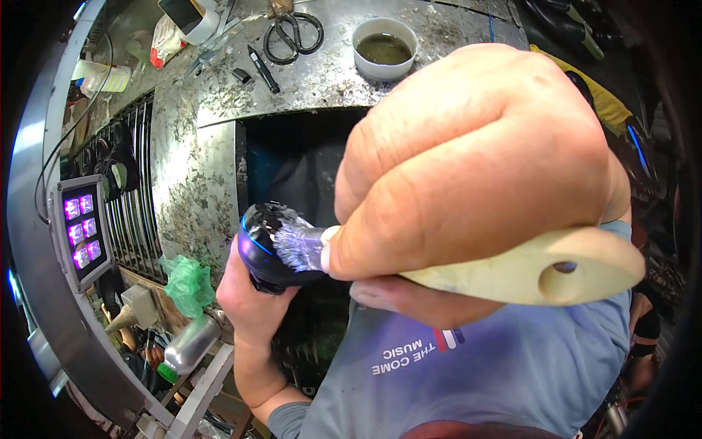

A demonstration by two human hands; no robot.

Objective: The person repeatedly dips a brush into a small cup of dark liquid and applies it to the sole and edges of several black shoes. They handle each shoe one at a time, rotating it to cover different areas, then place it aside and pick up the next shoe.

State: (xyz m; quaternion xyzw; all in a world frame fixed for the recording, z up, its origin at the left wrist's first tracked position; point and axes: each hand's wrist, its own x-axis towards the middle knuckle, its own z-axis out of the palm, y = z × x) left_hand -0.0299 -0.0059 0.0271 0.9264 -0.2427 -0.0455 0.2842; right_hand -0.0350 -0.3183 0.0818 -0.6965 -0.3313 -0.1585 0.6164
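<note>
My right hand (482,154) is closed round a flat brush (526,267) with a pale cream handle that has a hole near its end. The pale, wet-looking bristles press on the top of a dark shoe (262,252) with a rounded end. Its upper surface is black and glossy, and its side shines bluish purple. My left hand (252,300) grips the shoe from below and from the left. Much of the shoe's far side and the left fingers are hidden behind the shoe and the brush.
On the stained metal bench (186,175) are a white bowl (385,72) of dark liquid, black-handled scissors (294,40) and a black marker (263,71). At left stand a purple-lit lamp panel (82,230) and a rack with a dark shoe (117,172). Below lie a green bag (189,285) and a clear bottle (191,347).
</note>
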